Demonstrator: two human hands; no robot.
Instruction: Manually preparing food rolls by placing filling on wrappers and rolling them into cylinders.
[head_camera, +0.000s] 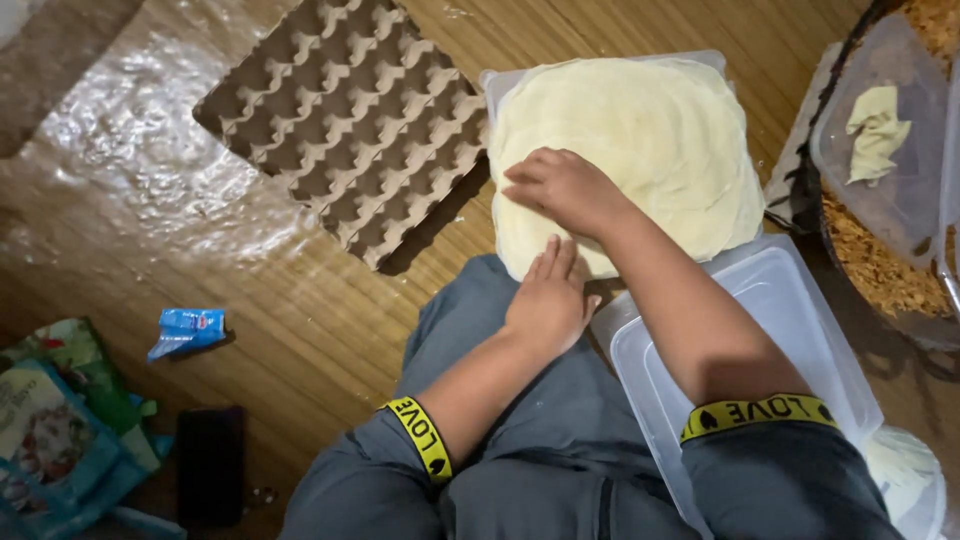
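Wooden floor (300, 320), both hands (548, 300) (565, 188) flat on pale wrappers (640, 140), grip released, tub (905, 190) cut off.

Grey sleeves with yellow black-lettered cuffs, grey trousers, bare hands.

Pale cream dough sheets (640, 140); brown cardboard egg tray (350, 120) with a dimpled grid pattern; streaky brown wood-grain floor (300, 320); grey sleeves with yellow black-lettered cuffs (420, 435); small blue packet (190, 330).
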